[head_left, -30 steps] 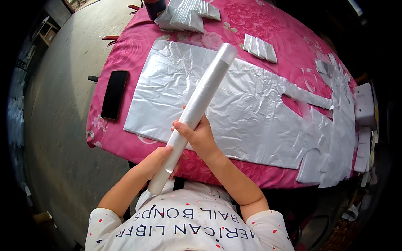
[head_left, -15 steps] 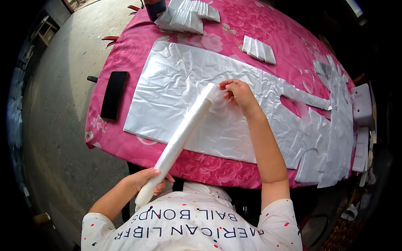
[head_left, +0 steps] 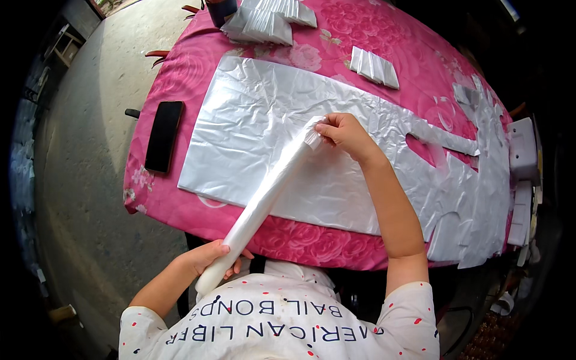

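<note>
A long, narrow roll of whitish plastic film (head_left: 258, 207) slants from my lap up over the table. Its lower end is wrapped by the fingers of my left hand (head_left: 210, 258), close to my body. At the upper end my right hand (head_left: 341, 131) pinches the loose, crumpled edge of the film between thumb and fingers. Beneath the roll lies a flat stack of silvery-white plastic bags (head_left: 231, 132), its handle cut-outs toward the right side of the table. The roll hides part of that stack.
A pink floral tablecloth (head_left: 318, 243) covers the table. A black phone (head_left: 164, 137) lies at left. Folded plastic packets (head_left: 261, 27) are piled at the far side beside a dark cup (head_left: 222, 12); a smaller packet group (head_left: 375, 67) lies farther right. White plastic containers (head_left: 523, 150) stand beyond the right edge.
My right hand's fingers have closed on the film at the roll's upper end, which now looks bunched. That end has shifted slightly right. My left hand keeps its hold.
</note>
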### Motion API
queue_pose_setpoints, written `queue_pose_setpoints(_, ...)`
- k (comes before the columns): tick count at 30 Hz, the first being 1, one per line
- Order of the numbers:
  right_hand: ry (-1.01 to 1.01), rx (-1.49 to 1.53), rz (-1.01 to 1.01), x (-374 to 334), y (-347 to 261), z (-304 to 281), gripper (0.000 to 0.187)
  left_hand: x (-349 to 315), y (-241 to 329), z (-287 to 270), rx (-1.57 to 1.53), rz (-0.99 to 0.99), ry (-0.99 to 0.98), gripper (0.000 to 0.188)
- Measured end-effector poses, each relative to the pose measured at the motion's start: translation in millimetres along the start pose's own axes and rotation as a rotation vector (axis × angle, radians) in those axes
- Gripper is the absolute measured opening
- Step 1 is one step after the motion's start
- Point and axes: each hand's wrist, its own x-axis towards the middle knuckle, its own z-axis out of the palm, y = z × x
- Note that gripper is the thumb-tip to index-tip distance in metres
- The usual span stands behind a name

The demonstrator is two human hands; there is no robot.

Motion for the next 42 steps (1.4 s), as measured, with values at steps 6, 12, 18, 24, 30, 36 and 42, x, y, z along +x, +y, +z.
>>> queue_pose_setpoints(6, 0.425, -0.24, -0.073, 2.3, 25.2, -97.7, 0.014, -35.6, -11.1, -14.1, 0.166, -0.177, 0.098, 0.071)
queue_pose_setpoints(12, 0.55, -0.135, -0.115, -15.2, 51.1, -150.1, 0.014, -66.3, -4.5, -36.0, 0.591, -0.259, 0.02, 0.051)
queue_pose_setpoints(18, 0.34, -0.092, -0.209, 1.0, 28.1, -98.0, 0.014, -11.6, 90.6, 45.7, 1.513, 0.272, 0.199, 0.045)
queue_pose_setpoints(24, 0.202, -0.158, -0.204, 25.7, 13.6, -71.2, 0.013, 64.8, 132.7, 79.2, 1.984, 0.861, 0.392, 0.039)
queue_pose_setpoints(30, 0.163, -0.193, -0.116, 29.6, 16.2, -76.2, 0.013, 98.7, 94.2, 63.3, 2.114, 1.204, -0.174, 0.052)
queue_pose_setpoints(36, 0.409, -0.117, -0.098, 18.4, 0.9, -77.9, 0.045, 102.7, 65.6, 56.8, 2.138, 0.838, -0.064, 0.089)
queue_pose_setpoints(42, 0.309, -0.632, -0.478, -74.0, -6.3, 1.0, 0.051, 109.3, 37.3, 66.1, 2.196, 0.821, 0.115, 0.086)
